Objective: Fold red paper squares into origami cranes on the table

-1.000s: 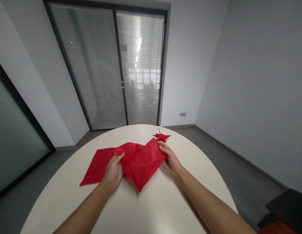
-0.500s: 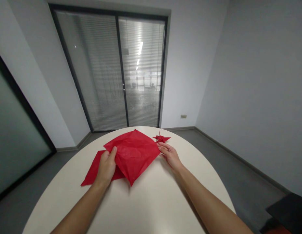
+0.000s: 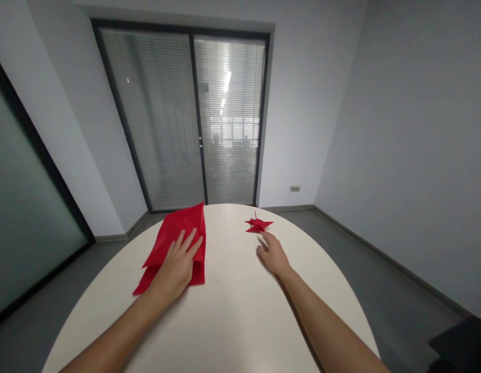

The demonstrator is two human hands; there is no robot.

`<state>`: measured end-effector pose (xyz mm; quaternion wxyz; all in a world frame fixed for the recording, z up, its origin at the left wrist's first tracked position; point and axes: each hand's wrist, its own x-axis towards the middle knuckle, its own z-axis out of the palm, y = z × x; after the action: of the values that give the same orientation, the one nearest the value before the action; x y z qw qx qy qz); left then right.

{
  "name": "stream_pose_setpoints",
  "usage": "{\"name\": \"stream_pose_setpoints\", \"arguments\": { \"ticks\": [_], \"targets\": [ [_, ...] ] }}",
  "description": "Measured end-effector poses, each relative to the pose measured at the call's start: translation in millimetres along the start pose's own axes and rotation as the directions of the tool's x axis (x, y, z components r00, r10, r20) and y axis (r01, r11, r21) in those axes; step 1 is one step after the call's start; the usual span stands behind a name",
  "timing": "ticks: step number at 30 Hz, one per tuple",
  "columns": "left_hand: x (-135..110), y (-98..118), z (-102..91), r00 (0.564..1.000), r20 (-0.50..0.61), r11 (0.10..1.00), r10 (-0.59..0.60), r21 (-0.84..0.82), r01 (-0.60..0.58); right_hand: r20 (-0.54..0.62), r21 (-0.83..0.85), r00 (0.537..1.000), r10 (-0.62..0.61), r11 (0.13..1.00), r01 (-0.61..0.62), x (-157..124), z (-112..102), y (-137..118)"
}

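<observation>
On the left side of the table lies a creased sheet of red paper, partly over a second red sheet whose lower edge shows beneath it. My left hand rests on the upper sheet, palm down with its fingers spread. Right of the paper sits a folded red paper crane with pointed tips. Just in front of it is my right hand, fingers loosely bent and apart, holding nothing. One fingertip comes close to the crane; whether it touches I cannot tell.
The round white table spans the lower view. Beyond its far edge is a dark-framed glass partition with blinds. A dark object stands at the lower right, off the table.
The upper red sheet has moved left onto the other sheet. My right hand has let go of it, and my left hand has gone from gripping its edge to lying flat on it.
</observation>
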<state>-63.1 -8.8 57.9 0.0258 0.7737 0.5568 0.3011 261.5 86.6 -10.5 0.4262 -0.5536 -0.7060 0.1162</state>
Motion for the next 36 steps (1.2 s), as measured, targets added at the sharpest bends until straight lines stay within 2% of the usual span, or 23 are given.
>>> {"name": "stream_pose_setpoints", "arguments": {
  "ticks": [3,7,9,13,16,19,21,23,25,27,29,31,36],
  "targets": [
    [-18.8,-10.8,32.7,0.983,0.146,0.992,-0.113,0.064,0.105,0.074,-0.200,0.997,0.017,0.980,-0.002,1.2,0.3,-7.3],
    [-26.9,-9.5,47.6,0.967,0.183,0.984,-0.178,0.029,0.175,0.136,-0.357,0.986,0.093,0.933,-0.039,7.6,-0.6,-17.7],
    [-21.5,-4.8,48.0,0.974,0.139,0.982,-0.177,-0.044,0.184,0.158,-0.413,0.980,0.121,0.909,-0.045,14.9,0.4,-21.3],
    [-1.6,14.8,54.6,0.971,-0.080,0.945,-0.224,-0.263,0.196,0.201,-0.445,0.972,0.119,0.895,-0.018,35.8,8.1,-26.8],
    [6.9,32.9,68.7,0.993,-0.064,0.968,-0.095,-0.238,0.077,0.194,-0.449,0.974,0.120,0.894,-0.021,47.1,16.7,-30.5],
    [4.5,42.5,82.0,0.999,-0.036,0.982,0.040,-0.185,-0.046,0.132,-0.429,0.990,0.056,0.903,0.007,50.1,20.0,-34.8],
    [0.3,43.0,86.1,0.996,-0.059,0.977,0.068,-0.200,-0.078,0.069,-0.367,0.998,-0.004,0.930,0.029,49.3,16.7,-40.1],
    [-3.1,41.4,86.2,0.995,-0.095,0.965,0.032,-0.255,-0.055,-0.029,-0.224,0.999,-0.030,0.974,0.023,46.6,10.7,-49.0],
    [-5.0,40.2,84.7,0.991,-0.124,0.935,-0.051,-0.354,0.004,-0.096,0.017,0.995,-0.031,0.999,0.033,40.1,5.8,-61.6],
    [-5.8,40.6,83.9,0.981,-0.127,0.871,-0.146,-0.487,0.066,-0.124,0.268,0.992,-0.023,0.962,0.056,27.9,4.8,-75.8],
    [-6.1,42.6,84.4,0.970,-0.112,0.791,-0.216,-0.603,0.106,-0.047,0.435,0.999,-0.022,0.899,0.040,10.8,7.9,-88.9],
    [-6.1,45.5,84.7,0.963,-0.106,0.746,-0.248,-0.655,0.120,0.059,0.542,0.998,-0.004,0.840,-0.029,-7.4,12.7,-98.2],
    [-6.3,51.9,79.5,0.973,-0.117,0.785,-0.199,-0.613,0.087,0.174,0.728,0.984,-0.047,0.679,-0.096,-32.7,17.0,-106.4]
  ]
}}
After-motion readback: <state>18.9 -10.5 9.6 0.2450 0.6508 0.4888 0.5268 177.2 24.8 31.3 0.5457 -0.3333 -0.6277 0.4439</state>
